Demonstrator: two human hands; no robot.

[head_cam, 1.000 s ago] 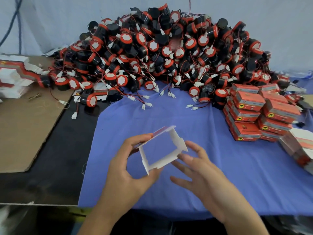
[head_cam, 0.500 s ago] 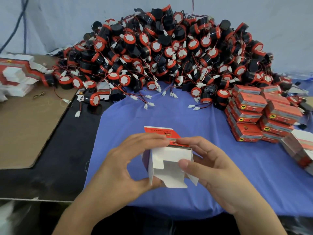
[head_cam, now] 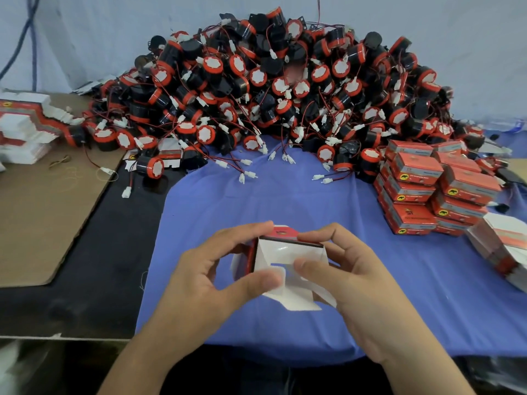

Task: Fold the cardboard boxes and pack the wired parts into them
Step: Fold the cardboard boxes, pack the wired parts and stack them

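Left hand and right hand pinch a small red-and-white cardboard box, flaps open, above the blue-cloth worktop near its front edge. Bare cloth separates it from the heap of black-and-red wired parts.

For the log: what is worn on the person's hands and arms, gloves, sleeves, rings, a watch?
Nothing visible. The left hand and right hand have no gloves or rings, neither wrist carries a watch or band, and no sleeve shows on either forearm down to the picture's bottom edge.
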